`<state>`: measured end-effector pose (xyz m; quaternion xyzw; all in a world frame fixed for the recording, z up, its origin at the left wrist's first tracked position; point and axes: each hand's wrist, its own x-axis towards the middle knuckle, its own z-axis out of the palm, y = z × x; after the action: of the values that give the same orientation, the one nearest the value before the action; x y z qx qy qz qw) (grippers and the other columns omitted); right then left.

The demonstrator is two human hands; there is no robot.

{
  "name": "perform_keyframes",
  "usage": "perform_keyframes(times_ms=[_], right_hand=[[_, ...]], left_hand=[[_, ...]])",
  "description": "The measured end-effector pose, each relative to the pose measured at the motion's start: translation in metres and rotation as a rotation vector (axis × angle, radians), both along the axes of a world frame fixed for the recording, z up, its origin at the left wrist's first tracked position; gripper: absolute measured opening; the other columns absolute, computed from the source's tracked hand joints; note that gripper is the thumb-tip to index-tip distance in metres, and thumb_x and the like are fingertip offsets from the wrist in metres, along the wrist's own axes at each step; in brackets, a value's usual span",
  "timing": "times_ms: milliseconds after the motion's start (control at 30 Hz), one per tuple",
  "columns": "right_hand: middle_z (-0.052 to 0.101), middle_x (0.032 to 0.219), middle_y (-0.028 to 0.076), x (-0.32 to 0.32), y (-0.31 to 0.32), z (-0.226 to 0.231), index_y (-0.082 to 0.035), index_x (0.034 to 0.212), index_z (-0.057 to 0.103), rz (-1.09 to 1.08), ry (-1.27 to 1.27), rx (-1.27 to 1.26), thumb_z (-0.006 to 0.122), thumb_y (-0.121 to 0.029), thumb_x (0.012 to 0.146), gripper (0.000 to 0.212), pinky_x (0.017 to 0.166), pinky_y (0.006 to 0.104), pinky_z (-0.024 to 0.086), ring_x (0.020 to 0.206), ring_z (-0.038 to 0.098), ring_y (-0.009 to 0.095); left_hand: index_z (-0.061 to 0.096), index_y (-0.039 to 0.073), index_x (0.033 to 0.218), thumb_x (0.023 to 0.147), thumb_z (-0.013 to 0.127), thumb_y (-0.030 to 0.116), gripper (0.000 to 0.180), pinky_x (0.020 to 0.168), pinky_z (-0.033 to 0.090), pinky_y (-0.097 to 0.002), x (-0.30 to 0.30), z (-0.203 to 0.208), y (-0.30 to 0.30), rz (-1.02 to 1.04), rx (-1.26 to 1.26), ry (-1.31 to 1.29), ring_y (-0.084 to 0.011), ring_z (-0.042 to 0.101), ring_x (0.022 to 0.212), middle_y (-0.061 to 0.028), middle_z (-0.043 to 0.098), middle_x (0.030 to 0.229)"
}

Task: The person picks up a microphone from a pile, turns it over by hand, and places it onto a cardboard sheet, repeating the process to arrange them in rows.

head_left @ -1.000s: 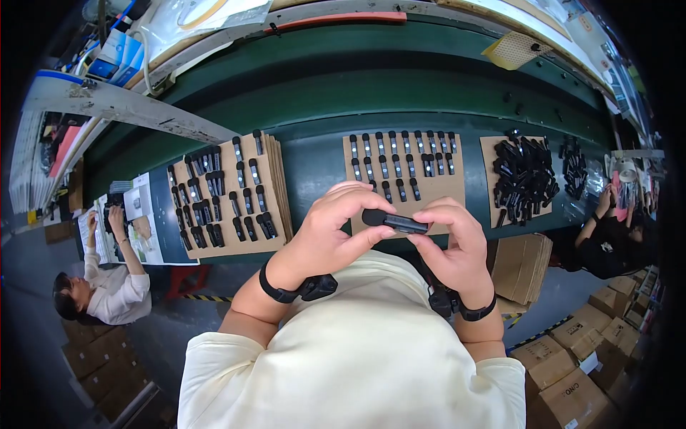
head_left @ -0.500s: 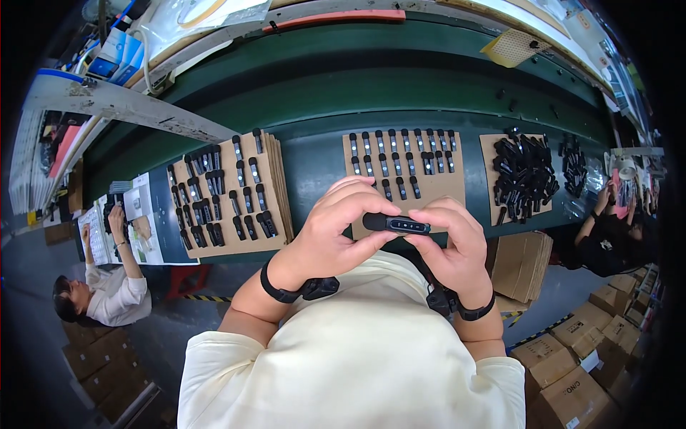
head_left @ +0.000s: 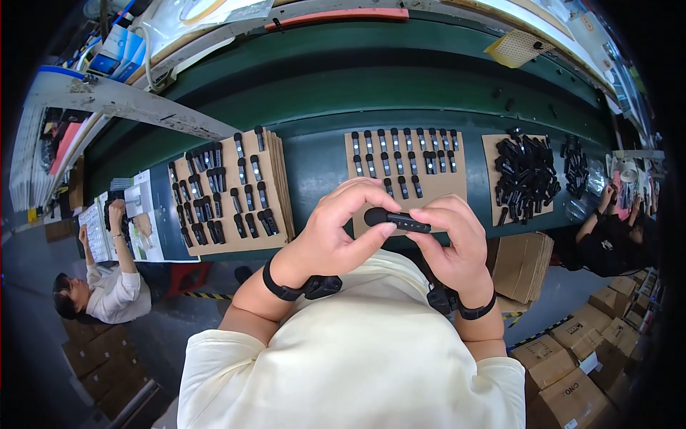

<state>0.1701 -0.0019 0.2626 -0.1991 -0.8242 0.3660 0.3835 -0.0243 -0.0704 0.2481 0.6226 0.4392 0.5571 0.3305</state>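
Both hands hold one small black clip-on microphone (head_left: 413,224) in front of my chest, lying crosswise with its round foam end to the left. The thumb and fingers of my left hand (head_left: 336,230) pinch it near the foam end. My right hand (head_left: 457,239) grips its other end between thumb and fingers. Small marks show along the body's upper face. Just beyond the hands, a cardboard sheet (head_left: 443,187) carries rows of similar microphones, most lying foam end away from me. My left fingers overlap the sheet's near edge.
At left, stacked cardboard sheets (head_left: 275,164) hold more microphones. To the right, a cardboard sheet (head_left: 489,149) bears a heap of them, with a smaller pile (head_left: 574,166) beyond. A metal post (head_left: 153,107) slants over the green bench. Seated people (head_left: 114,297) work at both sides; cartons (head_left: 572,400) stand lower right.
The microphone has rolled slightly in my fingers, so its marked face tilts more toward me. My left thumb has shifted up onto the body.
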Motion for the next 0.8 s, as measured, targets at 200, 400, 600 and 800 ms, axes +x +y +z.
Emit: perform_keyframes(times_ms=[200, 400, 600, 800], right_hand=[[0.064, 0.084, 0.011, -0.003, -0.001, -0.003, -0.002, 0.102, 0.063, -0.005, -0.006, 0.07, 0.075, 0.003, 0.071, 0.033, 0.065, 0.0323, 0.046, 0.071, 0.059, 0.025], [0.064, 0.084, 0.011, -0.004, 0.0, -0.003, -0.001, 0.101, 0.063, -0.025, -0.014, 0.062, 0.075, 0.003, 0.072, 0.032, 0.065, 0.0324, 0.046, 0.071, 0.059, 0.026], [0.063, 0.087, 0.013, -0.01, 0.003, 0.0, 0.0, 0.099, 0.063, -0.023, -0.037, 0.064, 0.073, 0.004, 0.073, 0.029, 0.068, 0.0336, 0.047, 0.075, 0.059, 0.028], [0.058, 0.099, 0.014, 0.014, -0.007, -0.015, 0.002, 0.101, 0.061, -0.147, -0.128, 0.009, 0.065, 0.007, 0.08, 0.023, 0.084, 0.0337, 0.045, 0.093, 0.056, 0.025]], left_hand=[[0.059, 0.002, 0.093, 0.083, 0.064, 0.002, 0.01, 0.091, 0.047, -0.0414, 0.004, -0.012, 0.001, 0.041, -0.011, -0.021, -0.0255, 0.061, 0.081, -0.0104, 0.063, 0.084], [0.057, 0.003, 0.092, 0.087, 0.062, 0.002, 0.007, 0.083, 0.048, -0.0336, 0.007, -0.01, 0.002, 0.097, -0.126, -0.094, -0.0185, 0.06, 0.082, -0.009, 0.063, 0.087], [0.057, 0.003, 0.095, 0.09, 0.063, 0.008, 0.01, 0.08, 0.047, -0.0264, 0.0, -0.013, 0.004, 0.194, -0.09, -0.473, -0.0098, 0.058, 0.087, -0.0066, 0.063, 0.095], [0.061, 0.003, 0.101, 0.089, 0.067, 0.015, 0.018, 0.079, 0.048, -0.0259, 0.003, -0.01, 0.001, -0.028, -0.467, -0.184, -0.0088, 0.06, 0.083, -0.0033, 0.062, 0.084]])
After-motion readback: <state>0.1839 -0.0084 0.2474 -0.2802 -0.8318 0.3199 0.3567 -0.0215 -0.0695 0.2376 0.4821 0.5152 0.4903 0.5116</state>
